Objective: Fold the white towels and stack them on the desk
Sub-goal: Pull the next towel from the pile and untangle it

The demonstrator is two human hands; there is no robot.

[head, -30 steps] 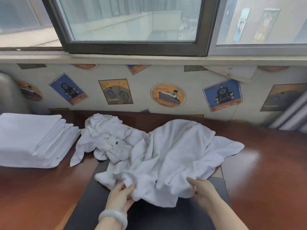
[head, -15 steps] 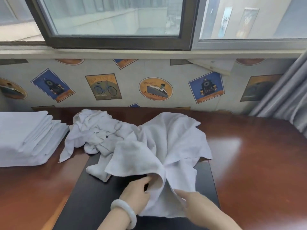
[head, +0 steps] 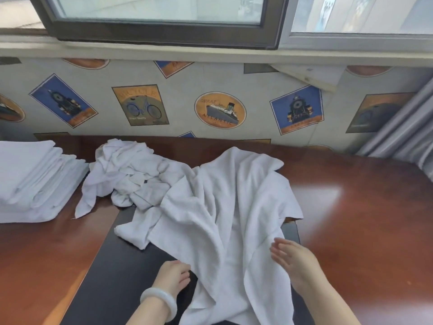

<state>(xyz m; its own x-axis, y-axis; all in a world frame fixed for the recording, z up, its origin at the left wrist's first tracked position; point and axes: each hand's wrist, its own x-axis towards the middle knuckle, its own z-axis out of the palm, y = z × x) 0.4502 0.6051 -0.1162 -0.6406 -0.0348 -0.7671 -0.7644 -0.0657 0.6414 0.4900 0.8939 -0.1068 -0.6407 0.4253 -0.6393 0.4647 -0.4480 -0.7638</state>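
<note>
A large white towel lies loosely spread over the black mat in the middle of the desk, its near end hanging toward me. My left hand, with a pale bangle on the wrist, is curled on the towel's lower left edge. My right hand hovers flat, fingers apart, against the towel's right edge and holds nothing. Behind and to the left sits a crumpled heap of white towels. At the far left stands a stack of folded white towels.
The reddish-brown desk runs up to a wall papered with vintage pictures under a window sill. A grey curtain hangs at the right rear corner.
The towel has been pulled toward me and spread out longer over the mat. My right hand has let go and opened at its right edge. My left hand slid down to the lower left edge.
</note>
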